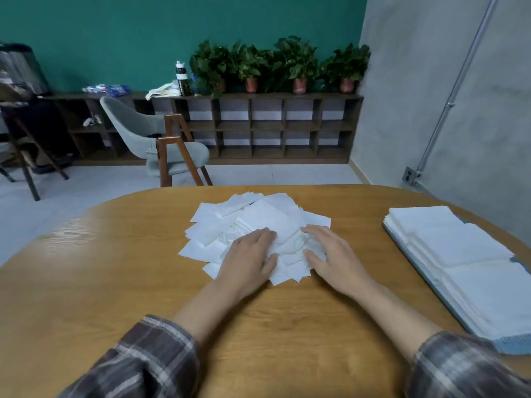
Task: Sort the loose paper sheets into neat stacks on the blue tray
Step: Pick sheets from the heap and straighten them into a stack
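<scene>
A loose heap of white paper sheets (253,222) lies in the middle of the wooden table (115,268). My left hand (248,259) rests flat on the near left part of the heap, fingers straight. My right hand (333,255) lies flat on the heap's near right part, fingers spread. Neither hand grips a sheet. At the table's right edge sits the blue tray (514,344), covered with neat stacks of white sheets (459,254) in a row running away from me.
Beyond the table's far edge stands a grey chair (155,139) with wooden legs. A low dark shelf (258,127) with potted plants and a bottle lines the green wall. A grey wall with a pipe is at the right.
</scene>
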{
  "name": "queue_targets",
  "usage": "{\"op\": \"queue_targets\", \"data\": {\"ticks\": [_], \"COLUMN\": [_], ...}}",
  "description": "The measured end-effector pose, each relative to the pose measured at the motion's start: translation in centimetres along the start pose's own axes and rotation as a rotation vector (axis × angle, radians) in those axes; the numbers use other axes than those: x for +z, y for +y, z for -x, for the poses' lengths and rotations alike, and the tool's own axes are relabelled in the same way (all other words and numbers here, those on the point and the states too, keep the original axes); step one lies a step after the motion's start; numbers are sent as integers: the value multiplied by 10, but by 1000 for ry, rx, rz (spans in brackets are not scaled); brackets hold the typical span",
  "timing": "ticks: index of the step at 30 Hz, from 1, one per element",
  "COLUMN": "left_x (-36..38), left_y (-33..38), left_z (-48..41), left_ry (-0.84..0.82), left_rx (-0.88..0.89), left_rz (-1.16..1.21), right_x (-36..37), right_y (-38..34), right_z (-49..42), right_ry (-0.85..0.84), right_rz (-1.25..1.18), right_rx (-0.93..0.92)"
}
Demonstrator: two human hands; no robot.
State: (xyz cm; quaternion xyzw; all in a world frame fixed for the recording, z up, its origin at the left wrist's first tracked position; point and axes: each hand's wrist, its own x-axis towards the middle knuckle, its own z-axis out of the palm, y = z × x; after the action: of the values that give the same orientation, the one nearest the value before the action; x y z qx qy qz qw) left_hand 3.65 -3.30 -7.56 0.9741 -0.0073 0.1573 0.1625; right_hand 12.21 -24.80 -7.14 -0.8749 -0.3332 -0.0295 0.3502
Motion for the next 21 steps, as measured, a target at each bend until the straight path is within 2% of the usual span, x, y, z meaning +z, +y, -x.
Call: {"op": "queue_targets", "data": {"ticks": [3,5,11,16,19,21], "left_x": [12,17,4,-3,-10,-14], "left_y": [2,5,9,15,20,21], "left_z": [9,12,10,13,17,18], "left_ry": [77,106,56,35,23,23], "left_rx": [-37,-65,-175,-175,-195,-236], "left_rz": [72,109,213,265,366,465], "right_x": [17,25,35,37,32,29], "right_y": [-1,-1,10,16,17,19], "right_z": [-12,-18,-22,-22,-20,-18], "right_ry": [100,105,37,127,48,52], "right_rz": [-77,-89,-47,48,61,51], "right_rx": [10,-6,-52,-202,-258,-297]}}
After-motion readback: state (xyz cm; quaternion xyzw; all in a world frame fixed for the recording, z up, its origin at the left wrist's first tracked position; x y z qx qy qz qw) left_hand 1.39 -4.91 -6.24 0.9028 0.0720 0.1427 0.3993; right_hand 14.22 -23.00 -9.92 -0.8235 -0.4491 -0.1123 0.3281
